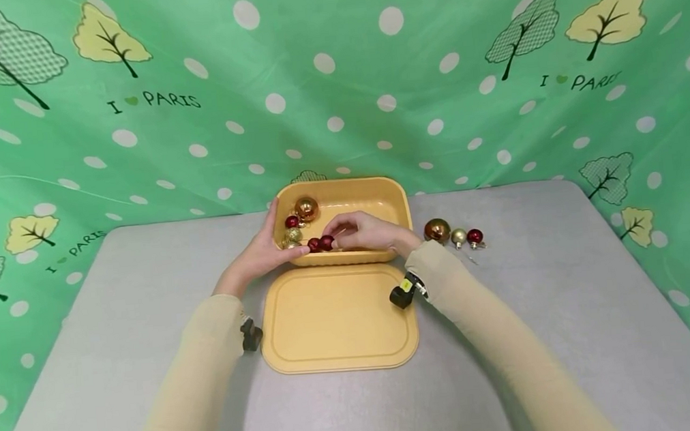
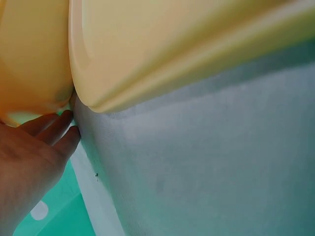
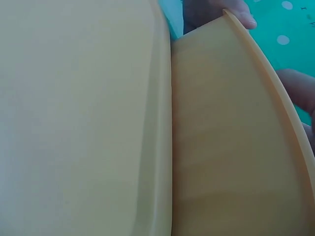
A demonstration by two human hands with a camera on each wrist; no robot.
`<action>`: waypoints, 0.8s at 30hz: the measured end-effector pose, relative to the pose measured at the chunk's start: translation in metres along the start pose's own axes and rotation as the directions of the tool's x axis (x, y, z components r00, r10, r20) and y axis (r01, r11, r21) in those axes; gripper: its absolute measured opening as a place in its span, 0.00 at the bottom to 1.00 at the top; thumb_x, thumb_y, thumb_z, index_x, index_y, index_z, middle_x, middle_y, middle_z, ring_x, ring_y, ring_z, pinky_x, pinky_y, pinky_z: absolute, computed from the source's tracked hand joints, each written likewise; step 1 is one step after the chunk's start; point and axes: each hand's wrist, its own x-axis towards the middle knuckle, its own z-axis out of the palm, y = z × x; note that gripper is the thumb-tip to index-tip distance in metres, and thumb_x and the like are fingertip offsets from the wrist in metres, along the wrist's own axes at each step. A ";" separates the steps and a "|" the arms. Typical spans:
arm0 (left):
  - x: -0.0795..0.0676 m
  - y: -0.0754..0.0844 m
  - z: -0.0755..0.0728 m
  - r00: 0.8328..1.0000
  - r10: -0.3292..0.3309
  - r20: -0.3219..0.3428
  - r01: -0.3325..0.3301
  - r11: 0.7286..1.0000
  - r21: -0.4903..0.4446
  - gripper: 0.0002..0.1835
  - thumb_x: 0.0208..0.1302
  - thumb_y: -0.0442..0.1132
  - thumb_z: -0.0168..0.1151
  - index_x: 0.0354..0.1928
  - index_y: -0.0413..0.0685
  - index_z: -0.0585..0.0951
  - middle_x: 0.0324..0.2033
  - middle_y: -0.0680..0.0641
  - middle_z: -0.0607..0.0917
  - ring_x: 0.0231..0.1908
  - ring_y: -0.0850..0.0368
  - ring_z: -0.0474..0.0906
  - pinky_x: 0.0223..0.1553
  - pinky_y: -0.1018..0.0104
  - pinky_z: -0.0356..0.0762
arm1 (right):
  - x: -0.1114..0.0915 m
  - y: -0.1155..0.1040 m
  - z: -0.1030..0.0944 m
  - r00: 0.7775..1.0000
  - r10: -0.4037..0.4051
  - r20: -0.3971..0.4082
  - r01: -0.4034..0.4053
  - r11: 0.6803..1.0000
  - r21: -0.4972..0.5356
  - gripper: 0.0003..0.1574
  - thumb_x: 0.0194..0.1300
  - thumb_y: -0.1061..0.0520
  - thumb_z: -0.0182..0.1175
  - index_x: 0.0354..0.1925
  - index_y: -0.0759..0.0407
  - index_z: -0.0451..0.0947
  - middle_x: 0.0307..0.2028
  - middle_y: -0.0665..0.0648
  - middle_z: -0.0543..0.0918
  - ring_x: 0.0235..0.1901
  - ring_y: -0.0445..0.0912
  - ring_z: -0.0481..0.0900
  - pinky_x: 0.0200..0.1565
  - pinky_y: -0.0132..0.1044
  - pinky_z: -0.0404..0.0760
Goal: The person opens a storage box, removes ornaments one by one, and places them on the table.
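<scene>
A deep yellow plastic container (image 1: 379, 255) stands at the back of the table. My left hand (image 1: 263, 251) holds its left front corner, fingers along the outer wall and thumb over the front rim. In the left wrist view, the fingers (image 2: 56, 132) lie beside the wall. Reaching inside, my right hand (image 1: 360, 230) pinches a dark red Christmas ball (image 1: 326, 243) close behind the front rim. Another red ball (image 1: 313, 245) sits beside it, near the left thumb. At the container's left end lie a large gold ball (image 1: 306, 208), a small red ball (image 1: 292, 221) and pale gold balls (image 1: 293, 234).
Directly in front of the container, a flat yellow lid (image 1: 338, 319) lies on the grey table (image 1: 546, 335). To the right are a large bronze ball (image 1: 437, 231), a small pale gold ball (image 1: 458, 236) and a small red ball (image 1: 475, 235). Green patterned cloth (image 1: 334, 93) hangs behind.
</scene>
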 end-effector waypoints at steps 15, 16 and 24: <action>0.000 -0.002 0.000 1.000 -0.010 0.004 0.010 1.000 -0.002 0.65 0.56 0.46 0.72 0.75 0.57 0.27 0.74 0.39 0.35 0.72 0.38 0.37 0.69 0.45 0.40 | -0.017 -0.015 0.003 0.968 -0.105 -0.228 0.137 0.982 0.128 0.20 0.63 0.68 0.57 0.53 0.74 0.72 0.47 0.66 0.79 0.46 0.51 0.79 0.50 0.54 0.78; 0.000 -0.002 0.000 1.000 -0.009 0.004 0.009 1.000 0.000 0.65 0.56 0.46 0.72 0.75 0.57 0.27 0.74 0.39 0.35 0.72 0.38 0.38 0.69 0.44 0.40 | -0.020 -0.016 0.003 0.966 -0.116 -0.231 0.150 0.980 0.134 0.21 0.64 0.68 0.56 0.55 0.74 0.71 0.48 0.67 0.79 0.47 0.52 0.79 0.50 0.55 0.78; -0.001 -0.001 0.000 1.000 -0.008 0.008 0.007 1.000 0.010 0.65 0.56 0.46 0.72 0.75 0.56 0.27 0.74 0.38 0.34 0.71 0.36 0.37 0.69 0.43 0.40 | -0.043 -0.021 -0.007 0.963 -0.164 -0.213 0.191 0.975 0.112 0.23 0.71 0.66 0.50 0.62 0.69 0.68 0.50 0.68 0.79 0.45 0.61 0.80 0.50 0.64 0.73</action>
